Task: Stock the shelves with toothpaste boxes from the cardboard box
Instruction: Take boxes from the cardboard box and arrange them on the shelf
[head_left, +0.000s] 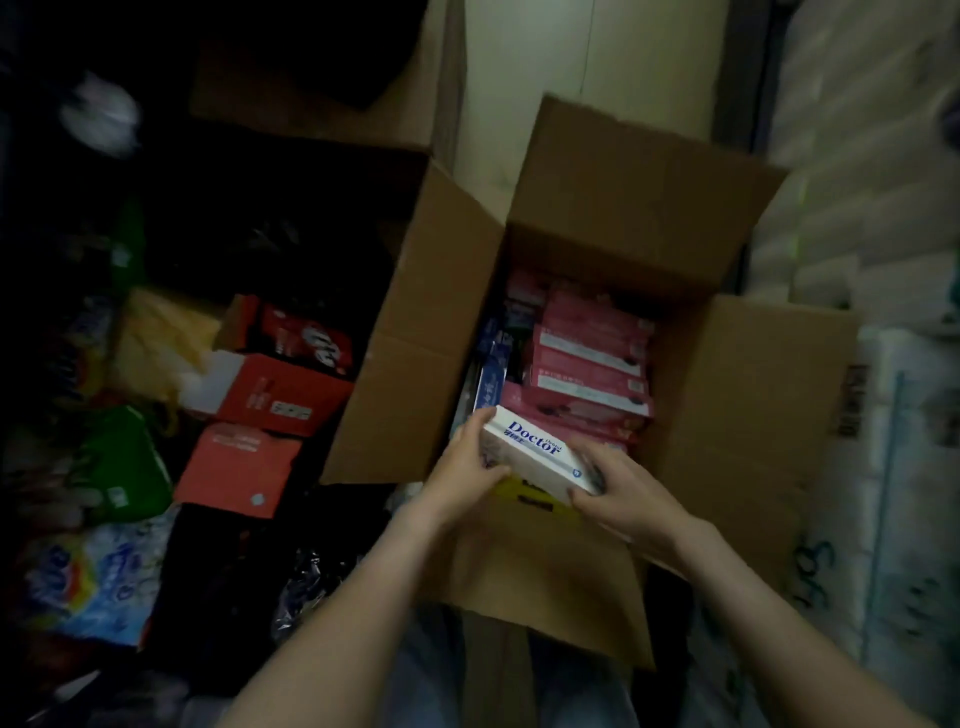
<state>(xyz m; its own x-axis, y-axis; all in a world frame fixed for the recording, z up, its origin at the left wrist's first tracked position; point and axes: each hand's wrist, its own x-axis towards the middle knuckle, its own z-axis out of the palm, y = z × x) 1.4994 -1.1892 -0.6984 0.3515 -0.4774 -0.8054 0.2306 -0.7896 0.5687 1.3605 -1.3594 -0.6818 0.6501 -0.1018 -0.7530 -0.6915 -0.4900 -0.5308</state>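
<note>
— What are the fingers doing?

— Fingers (480, 422) of the left hand (470, 460) curl round one end of a white toothpaste box (535, 451). The right hand (621, 493) clamps the other end. It is held just above the near edge of the open cardboard box (415, 338).

— How far along is the stocking?

— Early, I'd judge. Inside the cardboard box, pink boxes (587, 358) lie stacked in layers, with blue boxes (491, 376) on edge at its left wall. No shelf shows, so nothing placed can be counted.

— And around it?

— A dim room. Left of the cardboard box sit red cartons (270, 395) and coloured bags (124, 462); right of it, wrapped white packs (883, 415). What the cardboard box stands on is hidden.
</note>
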